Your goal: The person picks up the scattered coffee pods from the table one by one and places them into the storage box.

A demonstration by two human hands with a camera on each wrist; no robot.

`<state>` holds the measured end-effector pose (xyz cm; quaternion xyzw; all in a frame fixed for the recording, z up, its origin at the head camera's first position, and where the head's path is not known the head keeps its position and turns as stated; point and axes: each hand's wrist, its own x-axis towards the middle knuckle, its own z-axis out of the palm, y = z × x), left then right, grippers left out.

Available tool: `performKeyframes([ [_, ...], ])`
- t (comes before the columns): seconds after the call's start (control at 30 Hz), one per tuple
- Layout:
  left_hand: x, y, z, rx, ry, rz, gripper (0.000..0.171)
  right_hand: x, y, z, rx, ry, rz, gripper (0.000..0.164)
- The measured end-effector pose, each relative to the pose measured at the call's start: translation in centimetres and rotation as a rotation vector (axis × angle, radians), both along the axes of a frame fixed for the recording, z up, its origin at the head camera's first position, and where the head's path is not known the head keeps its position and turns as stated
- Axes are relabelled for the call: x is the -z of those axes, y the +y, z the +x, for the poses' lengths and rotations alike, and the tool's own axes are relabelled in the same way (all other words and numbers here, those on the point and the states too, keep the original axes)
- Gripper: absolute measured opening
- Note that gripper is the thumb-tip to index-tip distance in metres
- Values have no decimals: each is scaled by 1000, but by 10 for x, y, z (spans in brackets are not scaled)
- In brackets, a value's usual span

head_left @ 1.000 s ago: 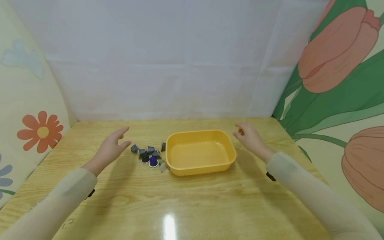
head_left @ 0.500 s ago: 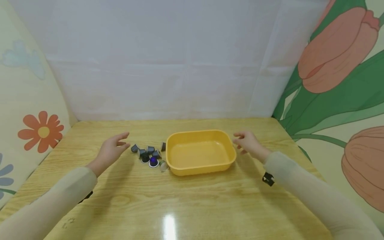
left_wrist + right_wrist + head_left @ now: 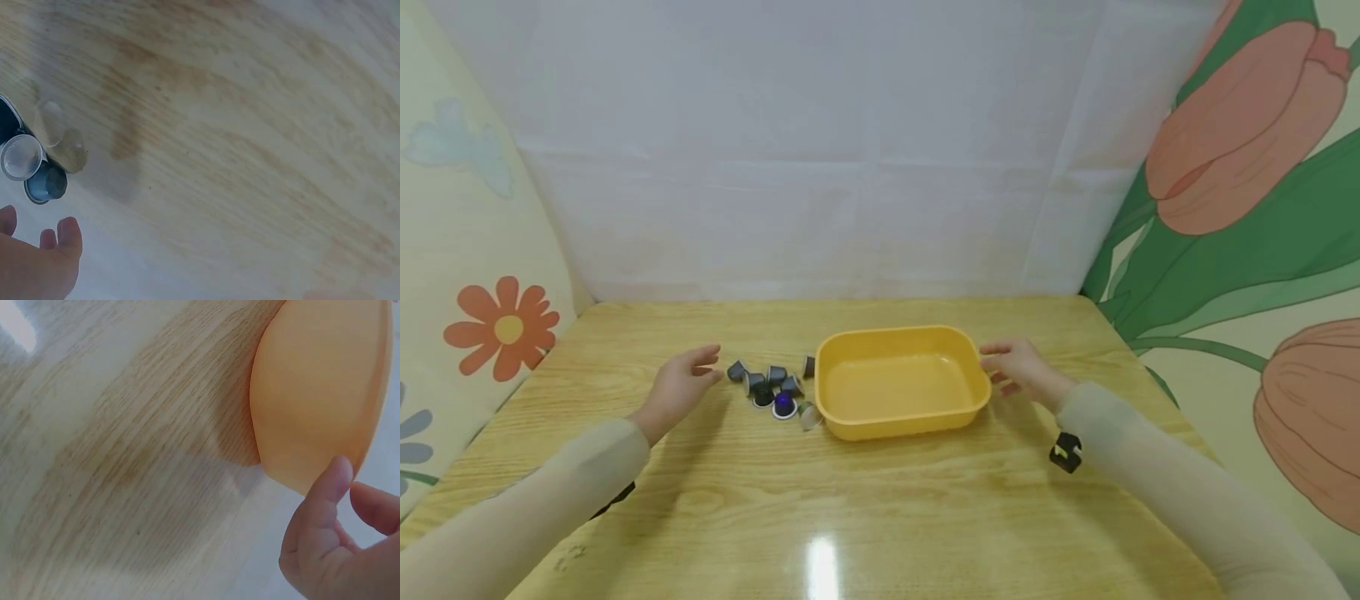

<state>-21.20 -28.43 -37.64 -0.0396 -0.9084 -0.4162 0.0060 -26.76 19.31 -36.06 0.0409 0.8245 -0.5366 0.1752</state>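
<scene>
Screened-off booth: table [image 3: 910,508], white backdrop [image 3: 865,150]

Plain yellow, round-cornered plastic tub [image 3: 902,425], bold as you like | dark-grey cup-shaped capsules [image 3: 777,375] | one vivid blue, white-rimmed capsule [image 3: 783,402]! | yellowish wood-grain worktop [image 3: 737,508] | cream sleeves [image 3: 1180,475]

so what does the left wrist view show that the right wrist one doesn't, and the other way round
Of the two, only the left wrist view shows capsules, one cut off by the left edge, and the left hand near them. Only the right wrist view shows the tub, partly out of frame, and the right hand at its rim; contact is unclear. Both show the wooden table.
</scene>
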Motion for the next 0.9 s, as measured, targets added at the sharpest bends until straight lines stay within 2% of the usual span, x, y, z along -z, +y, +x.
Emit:
performKeyframes([
  [0.2, 5, 1, -2, 1, -47, 32, 55, 2, 1, -2, 18, -52, -49, 47],
  [0.53, 10, 2, -8, 4, -55, 43, 56, 4, 1, -5, 41, -110, -112, 48],
  [0.73, 14, -3, -11, 6, -63, 19, 57, 4, 2, -7, 29, -151, -188, 50],
  [0.9, 15, -5, -14, 33, -69, -17, 61, 4, 2, -6, 25, -164, -225, 50],
])
